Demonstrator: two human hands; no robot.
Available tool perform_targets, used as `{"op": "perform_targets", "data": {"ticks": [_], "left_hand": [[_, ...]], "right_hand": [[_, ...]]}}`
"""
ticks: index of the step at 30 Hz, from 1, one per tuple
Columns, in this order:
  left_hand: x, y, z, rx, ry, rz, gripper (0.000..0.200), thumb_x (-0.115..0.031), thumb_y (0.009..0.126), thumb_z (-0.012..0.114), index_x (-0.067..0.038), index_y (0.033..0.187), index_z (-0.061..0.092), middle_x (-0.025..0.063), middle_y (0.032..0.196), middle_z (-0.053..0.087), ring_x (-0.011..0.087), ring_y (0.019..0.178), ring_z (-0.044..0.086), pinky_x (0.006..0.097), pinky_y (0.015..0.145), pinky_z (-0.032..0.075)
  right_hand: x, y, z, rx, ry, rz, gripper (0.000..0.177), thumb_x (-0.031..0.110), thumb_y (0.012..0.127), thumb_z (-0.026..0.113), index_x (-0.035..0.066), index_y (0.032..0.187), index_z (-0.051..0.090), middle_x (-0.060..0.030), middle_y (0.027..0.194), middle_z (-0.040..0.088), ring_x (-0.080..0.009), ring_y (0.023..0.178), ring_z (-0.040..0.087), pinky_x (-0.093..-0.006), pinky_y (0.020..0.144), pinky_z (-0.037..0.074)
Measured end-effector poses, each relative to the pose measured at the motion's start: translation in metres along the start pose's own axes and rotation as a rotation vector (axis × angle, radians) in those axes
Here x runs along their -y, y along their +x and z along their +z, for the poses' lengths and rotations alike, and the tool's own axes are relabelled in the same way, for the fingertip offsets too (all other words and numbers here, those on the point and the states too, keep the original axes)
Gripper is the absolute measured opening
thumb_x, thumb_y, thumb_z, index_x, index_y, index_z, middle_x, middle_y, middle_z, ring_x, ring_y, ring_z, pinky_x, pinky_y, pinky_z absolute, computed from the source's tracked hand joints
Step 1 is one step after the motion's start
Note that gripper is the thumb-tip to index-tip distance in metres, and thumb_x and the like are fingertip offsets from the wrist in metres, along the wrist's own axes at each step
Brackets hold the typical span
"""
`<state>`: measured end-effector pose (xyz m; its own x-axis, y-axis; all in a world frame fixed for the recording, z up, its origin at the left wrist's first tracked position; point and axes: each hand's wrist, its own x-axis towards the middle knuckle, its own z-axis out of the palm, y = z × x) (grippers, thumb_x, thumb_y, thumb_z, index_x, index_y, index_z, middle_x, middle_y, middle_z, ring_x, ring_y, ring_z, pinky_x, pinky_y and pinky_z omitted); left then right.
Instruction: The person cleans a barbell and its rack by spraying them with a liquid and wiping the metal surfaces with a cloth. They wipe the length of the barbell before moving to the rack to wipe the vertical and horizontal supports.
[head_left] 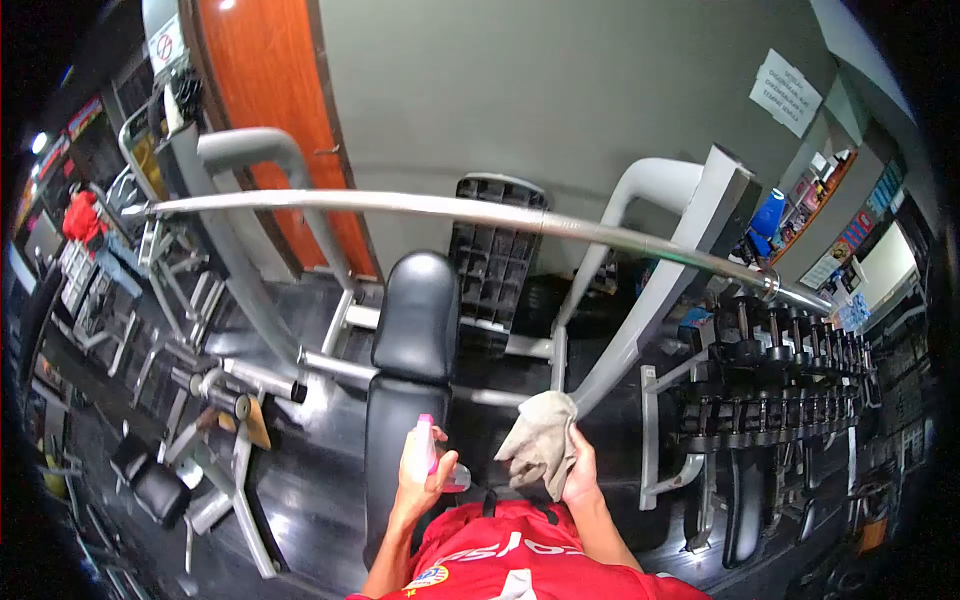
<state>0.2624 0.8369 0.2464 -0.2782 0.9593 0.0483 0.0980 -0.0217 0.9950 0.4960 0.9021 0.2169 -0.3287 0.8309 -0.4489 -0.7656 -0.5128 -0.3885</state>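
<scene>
My left hand (420, 475) is closed around a spray bottle (427, 440) with a pink and white top; part of its clear body shows beside the fingers. A crumpled beige cloth (541, 440) hangs from my right hand (582, 468), its fingers closed on the cloth's right edge. Both hands are in front of my red shirt. Beyond the left hand stands a weight bench with a black padded seat (395, 430) and backrest (418, 310). Above the bench, a long metal barbell (480, 212) rests across the grey rack uprights.
A rack of dumbbells (770, 400) stands at the right. Grey gym machines (225, 430) fill the left side, where another person (85, 220) in red is far off. Behind the bench are an orange door (270, 110), a grey wall and a black slotted panel (490, 255).
</scene>
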Motion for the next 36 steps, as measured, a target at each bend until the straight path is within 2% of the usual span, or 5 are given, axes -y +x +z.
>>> {"op": "perform_targets", "data": {"ticks": [10,20,32,33,36], "left_hand": [[0.049,-0.122,0.012,-0.216,-0.421,-0.027,0.024,0.000,0.084,0.057,0.000,0.106,0.046,0.0102,0.094,0.058,0.0108,0.061,0.056,0.0264,0.058,0.051],[0.074,-0.223,0.025,-0.304,-0.314,-0.181,0.036,0.003,0.078,0.064,-0.002,0.109,0.045,0.0093,0.087,0.056,0.0123,0.064,0.057,0.0253,0.055,0.052],[0.156,-0.160,0.053,-0.221,-0.080,-0.338,0.013,-0.003,0.085,0.060,0.000,0.096,0.055,0.0073,0.081,0.062,0.0090,0.058,0.057,0.0246,0.052,0.049],[0.179,-0.158,0.049,-0.031,-0.044,-0.299,0.044,0.001,0.087,0.054,-0.003,0.129,0.042,0.0090,0.096,0.056,0.0113,0.075,0.056,0.0250,0.054,0.052],[0.222,-0.127,0.072,-0.059,-0.134,-0.299,0.046,0.001,0.087,0.055,-0.004,0.130,0.041,0.0087,0.095,0.056,0.0104,0.071,0.055,0.0242,0.053,0.051]], "right_hand": [[-0.007,-0.087,-0.032,-0.087,-0.155,-0.039,0.040,0.035,0.090,0.047,0.005,0.114,0.058,-0.0100,0.109,0.064,-0.0263,0.097,0.062,-0.0391,0.089,0.048],[-0.035,-0.133,-0.057,-0.172,-0.149,0.189,0.038,0.033,0.090,0.050,0.003,0.113,0.057,-0.0126,0.107,0.063,-0.0260,0.096,0.063,-0.0387,0.086,0.050],[-0.062,-0.063,-0.122,-0.383,-0.214,0.225,0.049,0.037,0.092,0.045,0.001,0.125,0.047,-0.0122,0.120,0.056,-0.0265,0.108,0.056,-0.0392,0.095,0.043],[-0.064,-0.054,-0.125,-0.442,-0.275,0.244,0.049,0.037,0.092,0.045,0.001,0.125,0.047,-0.0118,0.119,0.056,-0.0259,0.109,0.055,-0.0387,0.095,0.042],[-0.082,-0.017,-0.168,-0.489,-0.222,0.240,0.049,0.037,0.091,0.048,0.001,0.124,0.047,-0.0098,0.118,0.056,-0.0243,0.108,0.055,-0.0375,0.093,0.043]]}}
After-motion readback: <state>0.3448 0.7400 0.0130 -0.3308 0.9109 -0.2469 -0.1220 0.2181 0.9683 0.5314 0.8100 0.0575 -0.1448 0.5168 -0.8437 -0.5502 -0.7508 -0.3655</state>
